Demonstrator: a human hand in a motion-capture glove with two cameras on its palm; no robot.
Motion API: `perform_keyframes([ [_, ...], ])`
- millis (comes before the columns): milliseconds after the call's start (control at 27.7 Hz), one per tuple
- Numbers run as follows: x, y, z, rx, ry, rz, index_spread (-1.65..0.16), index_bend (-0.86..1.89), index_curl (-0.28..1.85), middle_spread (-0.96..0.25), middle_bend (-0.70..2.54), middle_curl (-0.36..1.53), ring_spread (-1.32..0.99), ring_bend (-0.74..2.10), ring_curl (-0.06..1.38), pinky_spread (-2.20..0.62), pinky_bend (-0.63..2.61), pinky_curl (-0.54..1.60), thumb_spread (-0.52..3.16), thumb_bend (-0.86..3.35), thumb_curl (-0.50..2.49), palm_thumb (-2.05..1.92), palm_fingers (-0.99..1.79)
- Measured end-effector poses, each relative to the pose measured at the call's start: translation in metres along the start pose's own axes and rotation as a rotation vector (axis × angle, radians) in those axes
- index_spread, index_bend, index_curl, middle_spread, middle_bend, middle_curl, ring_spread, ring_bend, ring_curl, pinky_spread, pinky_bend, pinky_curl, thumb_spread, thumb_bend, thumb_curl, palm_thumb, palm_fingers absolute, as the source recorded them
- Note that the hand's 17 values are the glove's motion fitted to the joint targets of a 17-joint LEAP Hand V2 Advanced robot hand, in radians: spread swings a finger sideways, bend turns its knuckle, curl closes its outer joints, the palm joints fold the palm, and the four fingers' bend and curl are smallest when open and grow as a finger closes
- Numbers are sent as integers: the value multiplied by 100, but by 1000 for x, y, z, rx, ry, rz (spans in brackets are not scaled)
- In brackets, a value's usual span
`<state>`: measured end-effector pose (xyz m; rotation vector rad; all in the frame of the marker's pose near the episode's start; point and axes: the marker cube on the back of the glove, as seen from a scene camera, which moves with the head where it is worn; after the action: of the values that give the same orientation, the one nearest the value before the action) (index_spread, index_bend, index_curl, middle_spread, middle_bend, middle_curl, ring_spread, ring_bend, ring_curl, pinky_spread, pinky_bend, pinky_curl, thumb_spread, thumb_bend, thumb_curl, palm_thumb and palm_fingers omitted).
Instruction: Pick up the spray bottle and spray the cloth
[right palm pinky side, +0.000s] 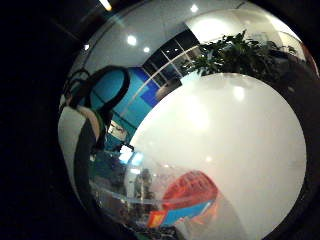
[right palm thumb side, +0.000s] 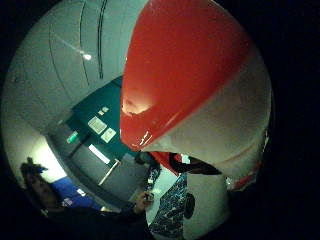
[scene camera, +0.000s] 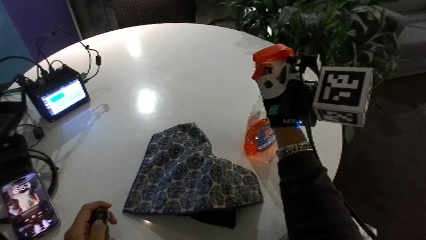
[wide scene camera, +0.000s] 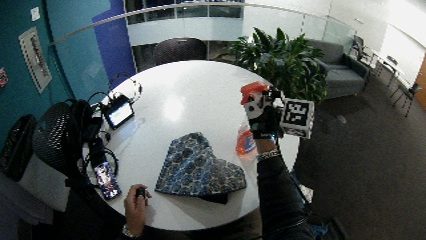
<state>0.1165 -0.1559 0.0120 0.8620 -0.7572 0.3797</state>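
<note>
We see the right hand (scene camera: 287, 107) wrapped round the neck of the bottle (scene camera: 265, 112), at right of centre in the outside view, fingers curled on it just under the orange spray head. The bottle hangs above the table (scene camera: 180, 65), near its right edge. We judge it is held high so the nozzle can be aimed down at the cloth (scene camera: 190, 172), which lies flat at lower centre, well apart from the bottle. The nozzle seems to point left, not yet toward the cloth.

Table: round, white, glossy. A small screen (scene camera: 56, 95) with cables sits at upper left, a phone (scene camera: 30, 202) at lower left. The bare hand (scene camera: 90, 225) rests at the bottom edge, holding a small dark object. A plant (scene camera: 313, 25) stands behind the table at upper right.
</note>
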Motion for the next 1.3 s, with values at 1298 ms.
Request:
perform_keyframes([
  [1298,-107,-43,-1,-18,893,-978,-28,30,55,-22,62,55,-23,72,49,-31,57,45,50,-3,67,92,139],
])
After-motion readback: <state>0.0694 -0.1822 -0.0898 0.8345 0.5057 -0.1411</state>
